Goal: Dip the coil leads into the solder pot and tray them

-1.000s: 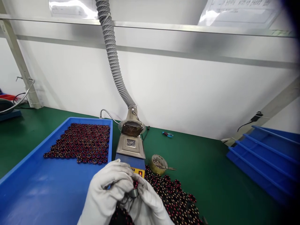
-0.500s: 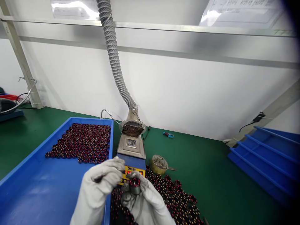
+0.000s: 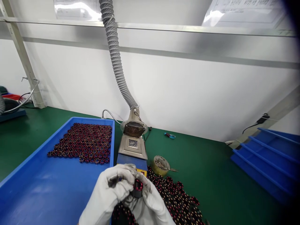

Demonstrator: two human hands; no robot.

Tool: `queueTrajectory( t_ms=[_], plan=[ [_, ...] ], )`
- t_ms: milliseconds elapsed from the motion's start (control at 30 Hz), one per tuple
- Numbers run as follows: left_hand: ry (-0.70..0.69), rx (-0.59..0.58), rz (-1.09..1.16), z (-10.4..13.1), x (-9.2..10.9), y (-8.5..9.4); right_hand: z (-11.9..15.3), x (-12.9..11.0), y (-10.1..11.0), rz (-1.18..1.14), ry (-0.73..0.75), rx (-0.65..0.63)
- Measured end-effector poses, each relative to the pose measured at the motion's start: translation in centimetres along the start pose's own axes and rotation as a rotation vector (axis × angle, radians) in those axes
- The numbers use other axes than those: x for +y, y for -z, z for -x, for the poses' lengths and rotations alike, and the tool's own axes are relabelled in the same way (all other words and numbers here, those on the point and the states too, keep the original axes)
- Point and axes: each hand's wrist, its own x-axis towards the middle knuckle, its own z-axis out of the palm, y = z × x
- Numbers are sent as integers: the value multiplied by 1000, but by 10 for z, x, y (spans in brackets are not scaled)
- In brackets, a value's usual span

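White gloves with dark-stained fingertips cover both hands. My right hand (image 3: pixel 150 197) grips a small ring-shaped wire-wound coil (image 3: pixel 137 187), dark-sided with red and black windings on its upper face. My left hand (image 3: pixel 112 187) is closed in a pinch right at the coil's upper left, its fingertips meeting those of the right hand. What sits between the left fingers is hidden. Behind the hands stands a solder pot (image 3: pixel 132 147) with a square of shiny metal in its top plate; the gloves cover most of its yellow front panel.
A blue tray (image 3: pixel 53 187) on the left bears rows of similar coils (image 3: pixel 86 140). More coils (image 3: pixel 178 200) lie piled right of the hands. Near them are a round tin (image 3: pixel 161 165) with a flat tool, blue-handled cutters (image 3: pixel 169 135) and stacked blue trays (image 3: pixel 269 162). A fume hose (image 3: pixel 116 59) hangs above.
My left hand has moved right and slightly down, from apart to against the coil in my right hand. It now hides most of the yellow display. The view has shifted slightly.
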Motion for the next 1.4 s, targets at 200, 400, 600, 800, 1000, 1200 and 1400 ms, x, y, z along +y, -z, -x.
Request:
queueTrajectory(
  t_ms=[200,400,600,800,1000,1200,1400],
  plan=[
    [-16,200,104,3,13,6,2,1,1,101,95,3],
    [13,-48,-192,1,18,-4,1,-2,5,238,184,23],
    [-140,173,-7,9,14,3,-4,-2,12,326,266,75],
    [-52,-64,-335,1,18,5,-6,-2,12,190,64,42],
    [-263,31,-237,2,8,6,-3,10,7,106,69,153],
    [-149,-56,-340,-3,16,9,-6,19,4,71,126,202],
    [-415,-19,-419,-4,10,11,3,11,-17,147,216,228]
  ],
)
